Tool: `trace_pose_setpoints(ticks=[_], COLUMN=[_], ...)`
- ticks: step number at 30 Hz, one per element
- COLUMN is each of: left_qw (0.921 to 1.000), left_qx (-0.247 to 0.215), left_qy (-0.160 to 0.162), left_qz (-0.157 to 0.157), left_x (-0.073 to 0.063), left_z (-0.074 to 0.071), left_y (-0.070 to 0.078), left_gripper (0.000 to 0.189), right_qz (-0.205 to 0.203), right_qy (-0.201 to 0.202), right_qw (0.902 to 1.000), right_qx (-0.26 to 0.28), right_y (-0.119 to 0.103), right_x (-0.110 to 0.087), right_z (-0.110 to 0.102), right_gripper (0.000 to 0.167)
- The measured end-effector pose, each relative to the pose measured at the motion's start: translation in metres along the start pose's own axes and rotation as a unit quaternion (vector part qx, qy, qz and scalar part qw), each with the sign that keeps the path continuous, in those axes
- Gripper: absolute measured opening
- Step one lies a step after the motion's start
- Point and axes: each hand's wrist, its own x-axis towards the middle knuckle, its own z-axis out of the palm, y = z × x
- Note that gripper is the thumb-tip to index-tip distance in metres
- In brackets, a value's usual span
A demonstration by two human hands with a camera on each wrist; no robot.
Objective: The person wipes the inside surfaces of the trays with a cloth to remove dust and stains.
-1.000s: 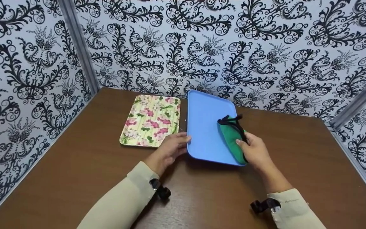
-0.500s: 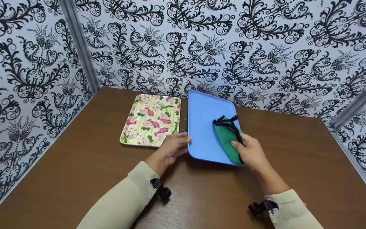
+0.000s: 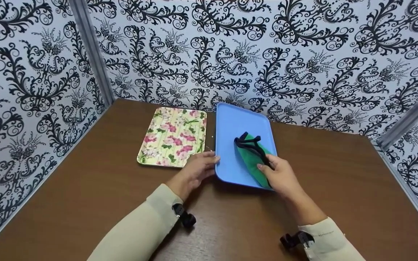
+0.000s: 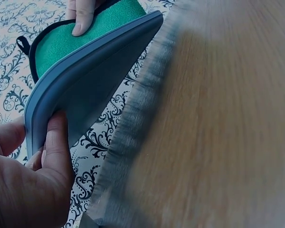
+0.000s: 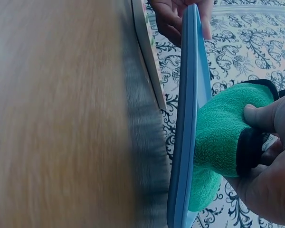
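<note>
A blue tray (image 3: pixel 230 127) is held tilted above the table, its near end raised. My left hand (image 3: pixel 199 168) pinches its left rim, thumb on one face and fingers on the other, as the left wrist view shows on the tray (image 4: pixel 80 80). In my right hand (image 3: pixel 283 177) is a folded green cloth (image 3: pixel 249 157) with black edging and a black loop. The right wrist view shows the cloth (image 5: pixel 223 123) bunched between thumb and fingers, its fuzzy side against the tray's inner face.
A flower-patterned tray (image 3: pixel 172 137) lies flat on the brown table (image 3: pixel 103 188), left of the blue one. Patterned walls (image 3: pixel 209 54) stand close behind and at both sides.
My right hand has slid the green cloth to the left across the blue tray, from its right edge toward the middle. The left hand and tray have stayed nearly still.
</note>
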Motion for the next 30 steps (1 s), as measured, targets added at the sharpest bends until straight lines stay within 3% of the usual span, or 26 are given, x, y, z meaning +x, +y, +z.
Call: trace_pose_setpoints(ticks=[10,20,25,30], left_qw=[1.0000,0.9999,0.9999,0.9999], left_qx=[-0.003,-0.010,-0.007,-0.001], left_qy=[0.004,0.008,0.002,0.008], left_qz=[-0.003,-0.011,-0.007,-0.008], left_x=[-0.001,0.001,0.000,0.001], left_z=[0.000,-0.001,-0.001,-0.001], left_y=[0.001,-0.001,-0.001,-0.001], left_gripper=[0.042,0.040,0.039,0.040], right_qz=[-0.047,-0.048,-0.091,-0.156], right_qy=[-0.010,-0.024,-0.028,-0.029], right_qw=[0.9974,0.9943,0.9881,0.9756], right_qx=[-0.054,-0.093,-0.121,-0.152], right_y=[-0.003,-0.012,-0.014,-0.011], right_x=[-0.003,-0.011,-0.014,-0.015], right_z=[0.011,0.022,0.026,0.030], right_gripper=[0.024,0.031,0.030,0.031])
